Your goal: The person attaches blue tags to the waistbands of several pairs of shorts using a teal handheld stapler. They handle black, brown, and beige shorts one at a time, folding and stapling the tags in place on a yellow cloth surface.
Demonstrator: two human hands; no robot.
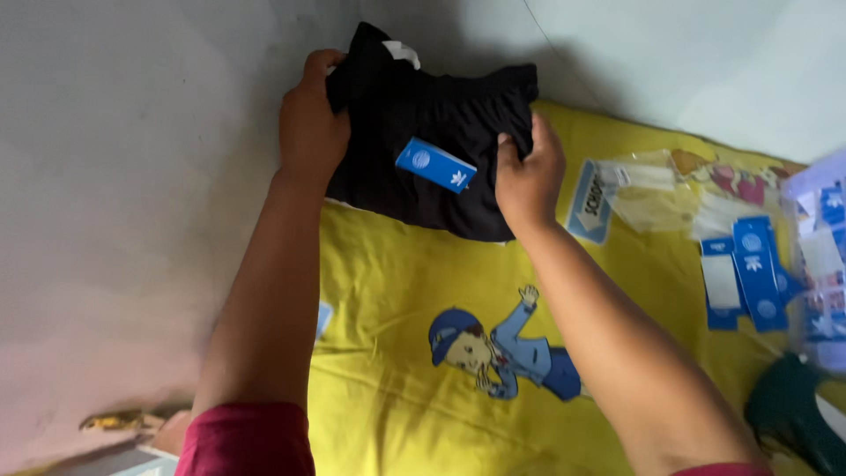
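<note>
Red sleeve cuffs [248, 438] lie nearest the lens, at the bottom edge, with both bare forearms reaching away from them toward a folded black garment [423, 145]. Left hand [310, 123]: closed on the garment's upper left corner, the fingers wrapped over the edge and hidden in the folds. Right hand [527, 176]: pinching the garment's right edge, thumb on top, fingertips tucked under the cloth. Both grips are narrow and hold fabric only.

Position: the garment lies flat at the far end of a yellow sheet [388, 370] printed with a cartoon figure in blue [502, 348]; its upper part hangs past the sheet onto the pale grey floor [115, 176]. A blue hang tag [435, 165] rests on its upper face between the two hands, and a small white label [402, 53] shows at its far edge.

Handling, as judged: the cloth looks soft, light and limp, so it should sag and unfold if lifted by one point; hold at two opposite edges, through all layers, keeps the fold. It is neither fragile nor slippery. The tag appears loose and may swing.

Surroundings: to the right, well apart from the garment, lie clear plastic bags [634, 189], several more blue tags [749, 273], and a dark green item [789, 414] at the lower right corner.
</note>
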